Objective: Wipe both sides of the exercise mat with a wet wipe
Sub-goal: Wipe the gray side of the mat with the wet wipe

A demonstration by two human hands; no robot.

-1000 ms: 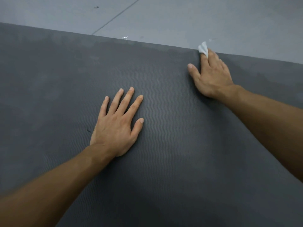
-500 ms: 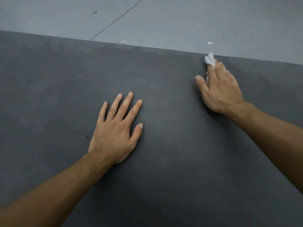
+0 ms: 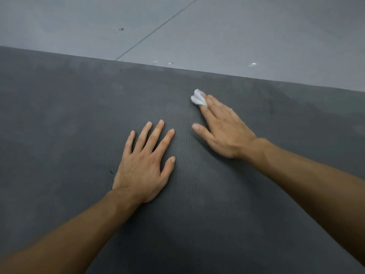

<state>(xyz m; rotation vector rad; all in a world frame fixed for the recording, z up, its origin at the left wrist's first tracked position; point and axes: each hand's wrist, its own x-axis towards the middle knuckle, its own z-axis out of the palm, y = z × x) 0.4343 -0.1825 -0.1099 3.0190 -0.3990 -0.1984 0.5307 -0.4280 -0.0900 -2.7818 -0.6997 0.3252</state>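
The exercise mat lies flat on the floor, ribbed side up, and fills the view up to its far edge. The wet wipe, a small crumpled white wad, sits on the mat a little inside that edge. A second ago it was right at the edge; it has since been drawn back and to the left.

The right hand presses the wipe down under straight fingertips, thumb spread and nothing curled round it. The left hand has stayed put near the mat's middle, flat with fingers splayed, holding nothing and bracing the mat.

This looks like a return stroke across the upper face, with the two hands now just beside each other. The band along the far edge looks slightly darker, perhaps damp. The mat has not been turned over, so the underside is probably still to do.
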